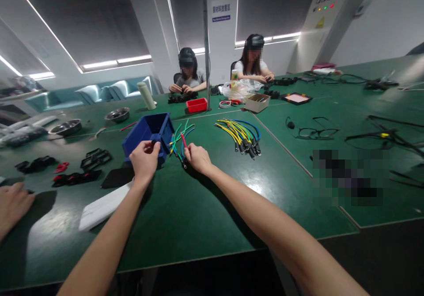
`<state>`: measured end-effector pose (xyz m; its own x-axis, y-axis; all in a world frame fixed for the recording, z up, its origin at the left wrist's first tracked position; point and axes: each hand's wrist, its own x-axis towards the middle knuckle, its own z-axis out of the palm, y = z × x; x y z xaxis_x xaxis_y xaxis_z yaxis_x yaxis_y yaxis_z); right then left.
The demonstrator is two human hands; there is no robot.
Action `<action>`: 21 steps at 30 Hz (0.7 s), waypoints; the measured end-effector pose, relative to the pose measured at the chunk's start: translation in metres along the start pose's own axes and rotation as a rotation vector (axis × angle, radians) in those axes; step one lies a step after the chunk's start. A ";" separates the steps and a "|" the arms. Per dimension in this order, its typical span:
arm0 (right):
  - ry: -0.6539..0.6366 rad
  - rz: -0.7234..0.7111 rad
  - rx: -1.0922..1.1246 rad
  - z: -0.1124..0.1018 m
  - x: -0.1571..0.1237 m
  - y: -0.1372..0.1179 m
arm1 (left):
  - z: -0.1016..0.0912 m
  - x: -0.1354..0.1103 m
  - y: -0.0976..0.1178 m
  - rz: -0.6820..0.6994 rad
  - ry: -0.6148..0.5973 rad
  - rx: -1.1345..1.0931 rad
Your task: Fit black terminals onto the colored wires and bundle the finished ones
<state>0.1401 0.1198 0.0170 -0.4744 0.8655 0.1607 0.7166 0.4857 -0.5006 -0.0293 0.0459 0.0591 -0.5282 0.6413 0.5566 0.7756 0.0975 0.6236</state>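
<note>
My left hand (144,158) is closed in a pinch on a small black part (153,142) at the front rim of a blue plastic bin (142,132). My right hand (197,156) is closed on a red wire (183,140), at the near end of a loose bunch of green, blue and red wires (180,134) lying beside the bin. Further right lies a larger bundle of yellow, green and blue wires with black plugs (240,133). Both arms reach forward over the green table (185,207).
Black and red plastic parts (76,170) lie at the left, with a white sheet (102,207) near my left arm. Another person's hand (11,205) rests at the far left. Glasses (314,131), a red tray (196,105), a cardboard box (257,102) and steel bowls (116,115) stand further back. Two people sit at the far side.
</note>
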 end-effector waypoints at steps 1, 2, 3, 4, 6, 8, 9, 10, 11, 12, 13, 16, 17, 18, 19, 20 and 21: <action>0.013 -0.002 0.013 0.000 -0.001 0.000 | 0.003 -0.008 0.005 0.021 0.004 -0.017; 0.025 -0.003 0.026 0.000 -0.002 0.000 | 0.007 -0.016 0.010 0.047 0.007 -0.015; 0.034 -0.001 0.039 0.001 -0.002 0.000 | 0.011 -0.024 0.014 0.080 -0.008 -0.001; 0.042 0.003 0.052 0.001 -0.002 0.000 | 0.016 -0.032 0.016 0.118 -0.025 0.023; 0.058 0.013 0.072 0.002 -0.002 0.000 | 0.024 -0.045 0.017 0.187 -0.098 0.052; 0.072 0.018 0.084 0.004 -0.001 0.000 | 0.031 -0.054 0.014 0.203 -0.166 0.021; 0.076 0.020 0.088 0.004 -0.001 0.001 | 0.034 -0.057 0.012 0.197 -0.198 -0.005; 0.078 0.023 0.093 0.005 -0.001 0.001 | 0.035 -0.059 0.010 0.185 -0.224 -0.032; 0.078 0.026 0.099 0.005 -0.001 0.001 | 0.037 -0.060 0.009 0.173 -0.245 -0.053; 0.078 0.028 0.107 0.006 -0.001 0.002 | 0.038 -0.060 0.007 0.164 -0.262 -0.069; 0.082 0.030 0.117 0.006 -0.001 0.002 | 0.039 -0.059 0.005 0.157 -0.274 -0.080; 0.115 0.045 0.165 0.008 0.000 0.004 | 0.040 -0.057 0.002 0.139 -0.287 -0.114; 0.129 0.051 0.194 0.009 0.001 0.005 | 0.041 -0.056 0.001 0.129 -0.292 -0.127; 0.143 0.059 0.228 0.010 0.002 0.006 | 0.042 -0.056 -0.001 0.113 -0.298 -0.142; 0.158 0.066 0.265 0.011 0.003 0.007 | 0.043 -0.055 -0.002 0.095 -0.307 -0.160; 0.173 0.074 0.302 0.012 0.004 0.008 | 0.044 -0.055 -0.004 0.078 -0.319 -0.180; 0.188 0.081 0.336 0.013 0.005 0.009 | 0.045 -0.055 -0.006 0.065 -0.331 -0.200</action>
<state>0.1380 0.1269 0.0020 -0.2992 0.9218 0.2467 0.5258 0.3750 -0.7635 0.0106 0.0446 0.0006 -0.3148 0.8555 0.4112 0.7034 -0.0806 0.7062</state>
